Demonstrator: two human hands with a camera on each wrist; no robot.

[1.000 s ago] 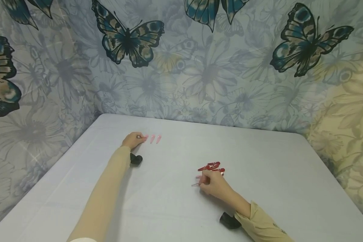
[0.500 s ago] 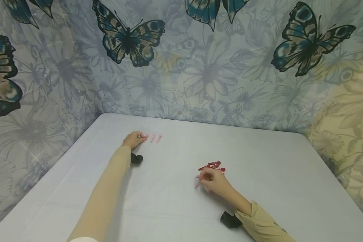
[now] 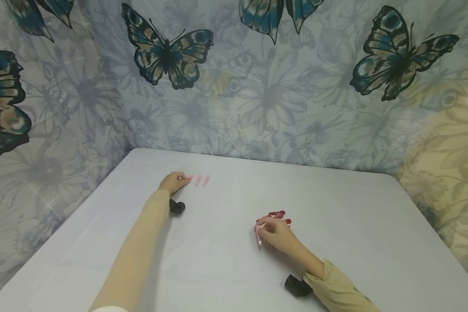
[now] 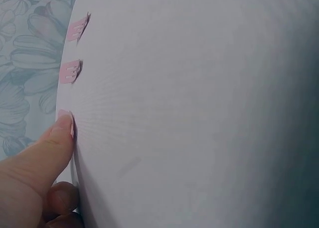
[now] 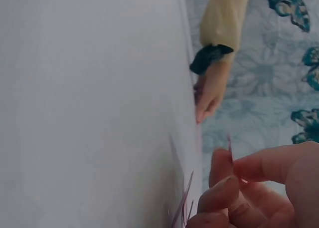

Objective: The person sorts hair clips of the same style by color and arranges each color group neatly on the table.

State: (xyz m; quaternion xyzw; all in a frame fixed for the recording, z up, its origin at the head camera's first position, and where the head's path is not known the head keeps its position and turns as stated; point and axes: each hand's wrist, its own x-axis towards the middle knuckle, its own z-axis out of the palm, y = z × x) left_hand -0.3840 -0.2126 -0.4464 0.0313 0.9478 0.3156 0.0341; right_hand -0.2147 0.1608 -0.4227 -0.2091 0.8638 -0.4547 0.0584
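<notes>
Three pink snap hair clips lie in a row at the far left of the table; the middle one (image 3: 198, 180) and the right one (image 3: 206, 180) lie free. My left hand (image 3: 173, 182) has thumb and finger on the leftmost pink hair clip (image 4: 65, 114), pinching it at the table. My right hand (image 3: 277, 234) pinches another pink hair clip (image 3: 258, 239) between thumb and fingers, its narrow end pointing toward me. Right behind that hand lie several red hair clips (image 3: 280, 214), partly covered by it. In the right wrist view the held clip (image 5: 230, 147) shows edge-on.
A white-covered table (image 3: 218, 260) reaches back to a flowered wall cloth (image 3: 269, 99) with butterflies. Black wrist devices (image 3: 177, 207) sit under both forearms. More clips (image 5: 185, 203) lie beneath the right fingers in the right wrist view.
The pink hair clip in my right fingers has turned from pointing left to pointing toward me. My left hand stays on the leftmost clip.
</notes>
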